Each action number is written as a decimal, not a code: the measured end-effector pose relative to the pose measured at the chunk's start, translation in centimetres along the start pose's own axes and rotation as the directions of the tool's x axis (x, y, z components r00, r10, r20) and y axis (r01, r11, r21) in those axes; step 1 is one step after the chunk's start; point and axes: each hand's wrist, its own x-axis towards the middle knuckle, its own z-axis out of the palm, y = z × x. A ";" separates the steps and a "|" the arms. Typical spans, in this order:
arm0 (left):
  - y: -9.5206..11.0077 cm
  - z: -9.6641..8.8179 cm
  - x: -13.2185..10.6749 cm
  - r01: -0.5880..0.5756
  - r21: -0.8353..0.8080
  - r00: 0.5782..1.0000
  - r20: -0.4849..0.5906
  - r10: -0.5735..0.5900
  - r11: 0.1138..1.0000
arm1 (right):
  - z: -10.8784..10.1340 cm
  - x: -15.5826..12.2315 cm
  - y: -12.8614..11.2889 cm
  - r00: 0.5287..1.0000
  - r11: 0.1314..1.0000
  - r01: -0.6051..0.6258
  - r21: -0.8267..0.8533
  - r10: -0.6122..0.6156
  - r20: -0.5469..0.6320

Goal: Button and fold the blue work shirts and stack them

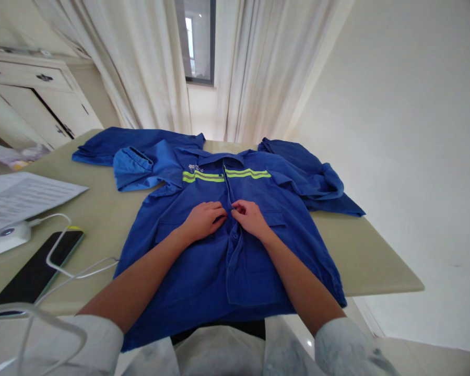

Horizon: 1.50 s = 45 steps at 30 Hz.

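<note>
A blue work jacket [196,266] lies front side up, with a yellow-green and grey reflective stripe across its chest. At the middle of its front, my left hand [207,219] has its fingers curled on the placket. My right hand [250,216] pinches the placket edge just to the right, fingertips close to the left ones. Below the hands the placket flap hangs apart, and a button shows on it. Near the collar the front edges meet. Whatever lies between the fingertips is too small to make out.
Folded dark blue garments [141,138] lie behind the jacket on the table [376,261]. At the left are printed sheets [31,196], a white device [8,237], a black phone-like slab [39,266] and a white cable [57,266]. A wall stands close on the right.
</note>
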 end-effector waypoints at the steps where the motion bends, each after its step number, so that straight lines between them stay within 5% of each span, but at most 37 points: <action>1: 0.0 0.0 0.1 0.006 -0.002 1.000 -0.017 -0.006 1.000 | -0.1 -0.1 0.1 1.000 0.999 0.006 0.045 -0.006 0.003; 7: -0.1 0.1 0.2 0.058 -0.095 0.978 -0.193 -0.076 0.994 | -0.4 -0.3 -0.7 0.997 0.985 0.080 0.153 -0.083 0.011; 18: 0.2 0.6 0.2 0.114 -0.107 0.949 -0.281 -0.140 0.988 | -0.3 -1.0 -1.2 0.990 0.989 0.138 0.061 -0.137 -0.022; 24: 0.2 0.7 0.4 0.089 -0.201 0.937 -0.316 -0.150 0.975 | -0.3 -0.2 -0.8 0.994 0.920 -0.075 0.384 0.038 0.104; 27: 0.4 0.9 0.5 0.122 -0.255 0.930 -0.308 -0.200 0.959 | 0.0 0.1 -0.4 0.990 0.904 -0.120 0.410 0.076 0.121; 31: 0.4 0.8 0.7 0.169 -0.402 0.919 -0.265 -0.291 0.900 | 0.1 0.3 -0.2 0.997 0.954 0.003 0.300 -0.025 0.071; 35: 0.4 0.4 0.7 0.129 -0.468 0.935 -0.236 -0.264 0.874 | -0.4 0.5 -0.3 0.987 0.982 0.143 0.127 -0.151 0.057; 45: -0.3 0.7 1.2 0.181 -0.678 0.940 -0.094 -0.329 0.713 | -0.7 0.3 -1.0 0.956 0.936 0.293 -0.194 -0.286 0.065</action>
